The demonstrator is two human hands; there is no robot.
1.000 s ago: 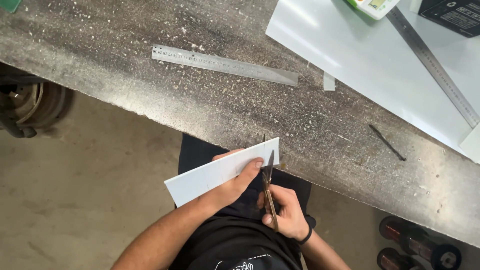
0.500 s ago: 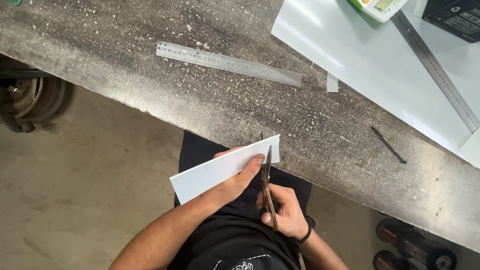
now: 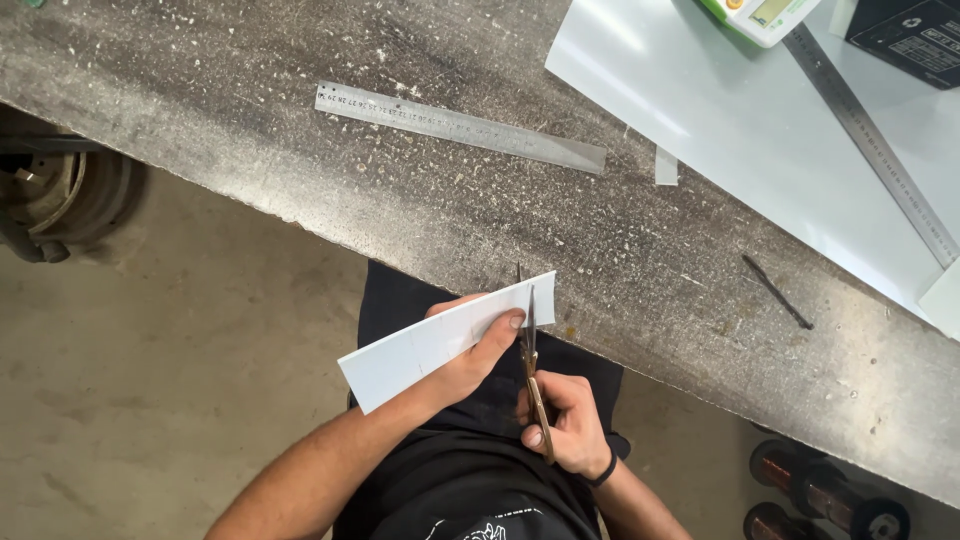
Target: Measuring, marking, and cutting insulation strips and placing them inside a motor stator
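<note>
Grey speckled bench (image 3: 300,170) with steel ruler (image 3: 460,127) at 12 o'clock, large white sheet (image 3: 740,130) at 2 o'clock. Left hand (image 3: 475,350) closed on white strip (image 3: 440,340), thumb on top steadying it clear of bench edge. Right hand (image 3: 565,425) wrapped round scissors (image 3: 530,360), blades biting strip's right end.

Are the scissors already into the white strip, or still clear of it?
Into it: the scissors blades cross the white strip near its right end.
</note>
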